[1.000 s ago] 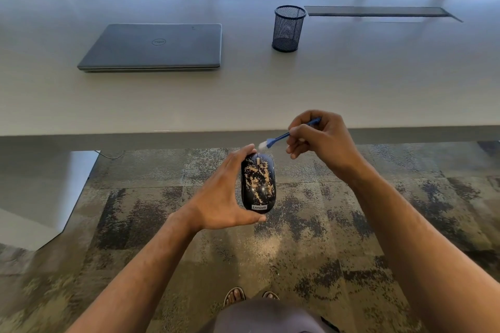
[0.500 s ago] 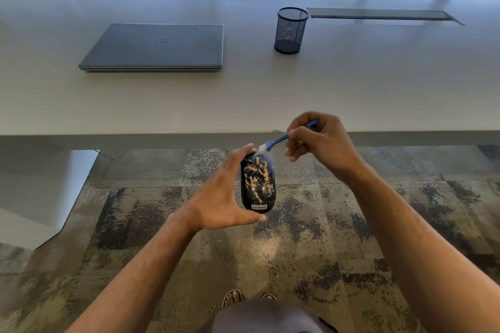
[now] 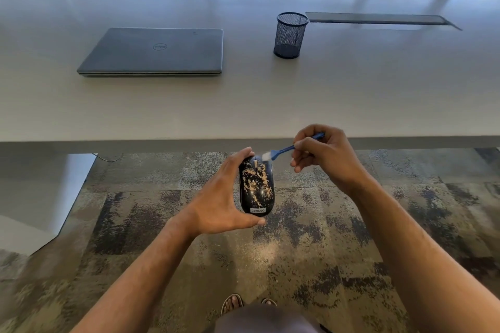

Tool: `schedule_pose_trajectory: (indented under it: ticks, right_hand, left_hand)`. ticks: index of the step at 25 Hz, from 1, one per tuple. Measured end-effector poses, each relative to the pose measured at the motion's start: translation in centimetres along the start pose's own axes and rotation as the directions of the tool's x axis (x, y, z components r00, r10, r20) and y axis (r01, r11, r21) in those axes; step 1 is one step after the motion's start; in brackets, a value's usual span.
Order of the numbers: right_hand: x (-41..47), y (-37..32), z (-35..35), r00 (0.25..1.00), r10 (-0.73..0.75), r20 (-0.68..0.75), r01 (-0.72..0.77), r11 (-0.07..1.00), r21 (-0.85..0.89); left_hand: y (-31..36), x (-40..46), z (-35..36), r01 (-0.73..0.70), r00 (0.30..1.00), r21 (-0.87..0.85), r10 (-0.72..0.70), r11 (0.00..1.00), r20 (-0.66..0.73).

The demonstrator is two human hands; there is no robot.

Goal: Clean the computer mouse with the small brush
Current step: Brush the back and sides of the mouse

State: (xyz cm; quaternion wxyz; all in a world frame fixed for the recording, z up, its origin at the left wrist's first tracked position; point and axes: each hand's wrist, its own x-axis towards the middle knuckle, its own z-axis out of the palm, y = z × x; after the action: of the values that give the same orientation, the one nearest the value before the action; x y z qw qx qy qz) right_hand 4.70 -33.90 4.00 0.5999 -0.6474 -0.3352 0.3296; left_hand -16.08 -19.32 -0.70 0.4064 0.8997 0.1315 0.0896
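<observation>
Lenovo mouse (image 3: 256, 186), speckled with tan grime, is gripped in the left hand (image 3: 219, 197) just off the table (image 3: 243, 105) edge; the right hand (image 3: 324, 154) pinches the small blue brush (image 3: 284, 149), bristles at its front. Cleaning appears barely begun.

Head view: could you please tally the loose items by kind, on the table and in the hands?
Laptop, closed, on the table: 1
Mesh pen cup, on the table: 1
Computer mouse, held in the left hand: 1
Small brush, held in the right hand: 1
Total: 4
</observation>
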Motion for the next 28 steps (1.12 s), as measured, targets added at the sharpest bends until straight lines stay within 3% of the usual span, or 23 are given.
schedule_pose_trajectory:
  ticks: [8,11,16,22,28]
  right_hand:
    - [0.3,-0.1,-0.5,0.998,0.001,-0.061,0.005,0.995,0.095]
    - [0.1,0.4,0.2,1.000,0.016,-0.010,-0.016,0.999,0.034]
    - [0.6,-0.3,-0.6,0.998,0.018,-0.063,-0.017,1.000,0.011]
    - [1.3,-0.4,1.9,1.000,0.000,0.030,0.000,1.000,-0.003]
    - [0.8,-0.6,0.0,0.998,0.020,-0.052,-0.021,1.000,-0.019]
  left_hand:
    - [0.2,0.1,-0.6,0.028,1.000,0.024,-0.028,0.999,-0.001]
    - [-0.1,0.2,-0.7,0.018,1.000,0.015,-0.018,1.000,0.006]
    - [-0.5,-0.1,-0.9,0.015,1.000,0.010,-0.015,1.000,0.005]
    - [-0.5,0.2,-1.1,0.004,1.000,0.010,-0.004,1.000,0.019]
    - [-0.9,-0.2,-1.0,0.018,1.000,0.019,-0.018,1.000,0.011]
